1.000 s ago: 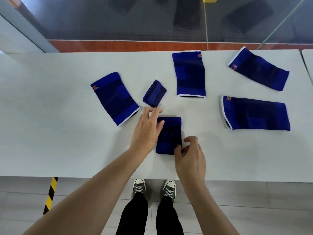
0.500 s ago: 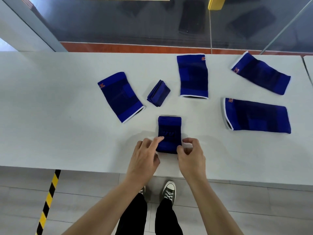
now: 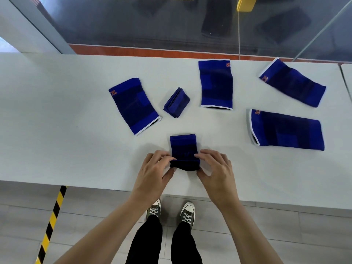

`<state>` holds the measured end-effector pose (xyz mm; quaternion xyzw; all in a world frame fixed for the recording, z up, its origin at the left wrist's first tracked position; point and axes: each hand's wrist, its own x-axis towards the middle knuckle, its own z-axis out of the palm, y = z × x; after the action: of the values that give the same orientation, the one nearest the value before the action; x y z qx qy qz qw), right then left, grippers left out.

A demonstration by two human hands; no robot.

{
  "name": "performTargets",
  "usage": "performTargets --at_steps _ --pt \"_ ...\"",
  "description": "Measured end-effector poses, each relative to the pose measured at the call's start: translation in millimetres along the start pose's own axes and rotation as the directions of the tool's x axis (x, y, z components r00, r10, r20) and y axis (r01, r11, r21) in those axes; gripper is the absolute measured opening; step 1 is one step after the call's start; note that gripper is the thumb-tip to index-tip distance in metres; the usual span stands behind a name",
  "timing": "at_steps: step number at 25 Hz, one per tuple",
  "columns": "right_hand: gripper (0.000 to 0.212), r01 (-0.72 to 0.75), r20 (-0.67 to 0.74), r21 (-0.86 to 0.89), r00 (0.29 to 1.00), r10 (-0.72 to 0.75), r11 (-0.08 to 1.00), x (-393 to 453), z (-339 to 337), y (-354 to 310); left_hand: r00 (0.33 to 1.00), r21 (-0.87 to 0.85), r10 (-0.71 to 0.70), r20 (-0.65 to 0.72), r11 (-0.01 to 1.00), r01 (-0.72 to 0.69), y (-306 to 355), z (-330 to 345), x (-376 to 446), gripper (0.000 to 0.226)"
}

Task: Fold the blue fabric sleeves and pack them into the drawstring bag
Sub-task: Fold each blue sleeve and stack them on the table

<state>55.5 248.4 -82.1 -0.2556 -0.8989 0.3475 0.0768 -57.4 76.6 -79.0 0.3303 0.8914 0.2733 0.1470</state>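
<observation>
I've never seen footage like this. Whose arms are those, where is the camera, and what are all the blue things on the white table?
There is no machine here: a person wears a camera on the head, so you look down along their own two bare arms to the table, with their shoes on the floor below.

On the white table lie four flat blue fabric sleeves: one at the left, one at the far middle, one at the far right and one at the near right. Between the first two sits a small sleeve already folded into a bundle.

The left hand and right hand both pinch the near end of a sixth sleeve, lifting that edge as if to fold it over. No drawstring bag shows in this view.
</observation>
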Motion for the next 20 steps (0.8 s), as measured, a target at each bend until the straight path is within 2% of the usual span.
performTargets --at_steps 4,10,12,15,17,20 --pt "0.03 0.02 0.038 0.013 0.999 -0.02 1.0 5.1 4.1 -0.6 1.0 -0.022 -0.025 0.014 0.999 0.026 0.2 -5.8 3.8 0.024" --pt "0.005 -0.242 0.092 0.222 0.97 0.227 0.944 25.4 2.0 -17.6 0.981 -0.057 -0.191 -0.018 0.98 0.189 11.4 -6.6 26.6 0.02" --pt "0.007 -0.305 0.093 0.258 0.952 0.291 0.917 34.1 2.3 -21.3 0.967 -0.074 -0.253 -0.04 0.966 0.25 14.9 -4.0 35.7 0.019" --pt "0.016 -0.292 0.088 0.217 0.956 0.279 0.931 42.1 4.6 -25.2 0.943 -0.114 -0.326 -0.068 0.942 0.317 17.8 -1.4 41.9 0.017" --pt "0.022 -0.256 0.07 0.143 0.966 0.248 0.956 47.2 7.1 -26.3 0.945 -0.1 -0.304 -0.115 0.951 0.294 19.4 -0.2 43.0 0.024" --pt "0.029 -0.246 0.067 0.052 0.968 0.242 0.968 53.5 11.8 -26.1 0.974 0.14 -0.09 -0.207 0.983 0.12 18.5 8.9 43.5 0.032"
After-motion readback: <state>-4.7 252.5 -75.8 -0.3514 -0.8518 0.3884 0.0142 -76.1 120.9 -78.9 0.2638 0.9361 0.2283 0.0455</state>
